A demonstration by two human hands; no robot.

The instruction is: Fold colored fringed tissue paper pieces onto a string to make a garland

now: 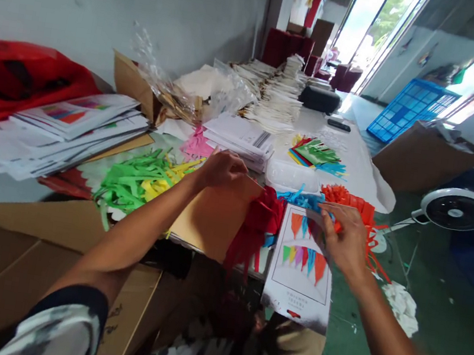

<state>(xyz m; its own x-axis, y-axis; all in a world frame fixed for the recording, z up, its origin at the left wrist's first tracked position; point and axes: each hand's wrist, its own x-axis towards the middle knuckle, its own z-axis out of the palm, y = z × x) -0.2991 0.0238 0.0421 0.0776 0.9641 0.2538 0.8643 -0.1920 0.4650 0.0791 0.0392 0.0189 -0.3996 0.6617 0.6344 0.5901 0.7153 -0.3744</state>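
Note:
My left hand (224, 169) is closed in a pinch above a brown card sheet (213, 216), beside the green and yellow paper flags (140, 180). What it pinches is too thin to name. My right hand (342, 236) grips the top of a clear packet with a printed bunting card (301, 266), which leans over the table's front edge. Red paper flags (256, 228) hang between the two hands. Blue flags (303, 200) and orange flags (352, 202) lie just behind the packet.
Printed sheets (59, 131) pile up at the left beside a red bag (5, 75). Further back lie white packets (243, 139), a clear tray (291, 177) and mixed flags (317, 154). Cardboard boxes (16, 262) stand at my left; a fan (454, 209) and blue crate (410, 109) stand right.

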